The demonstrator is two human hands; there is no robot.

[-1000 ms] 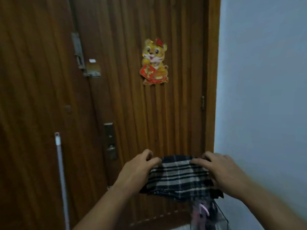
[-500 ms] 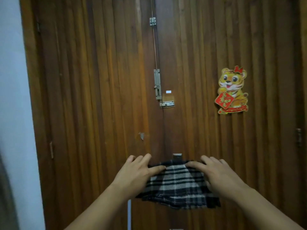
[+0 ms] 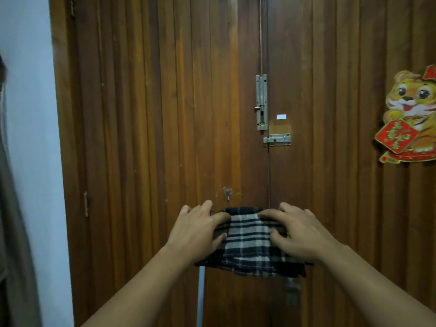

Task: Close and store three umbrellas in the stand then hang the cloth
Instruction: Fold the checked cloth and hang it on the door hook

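Plaid cloth [image 3: 253, 246], black and white, was pinched at its top edge by both hands: the left hand [image 3: 197, 232] gripped the left corner between thumb and curled fingers, the right hand [image 3: 298, 232] the right corner likewise. It was held up against the wooden door [image 3: 153, 138], its long axis running sideways between the hands, the top fold level and the rest hanging down in front of the door seam, just below a small hook [image 3: 228, 194]. Half a second before, the hands sat a little further apart and the camera stood further back; the view had since closed in on the door, pushing the tiger sticker [image 3: 410, 114] out to the right edge and bringing the hook nearly over the cloth's top. An upright bolt [image 3: 261, 102] and a sideways latch [image 3: 277, 139] sat on the seam above. A pale pole [image 3: 200, 296] stood below the left forearm, partly hidden by it. At the left ran a pale wall [image 3: 30, 138], a hinge [image 3: 85, 204] on the door's edge near it.
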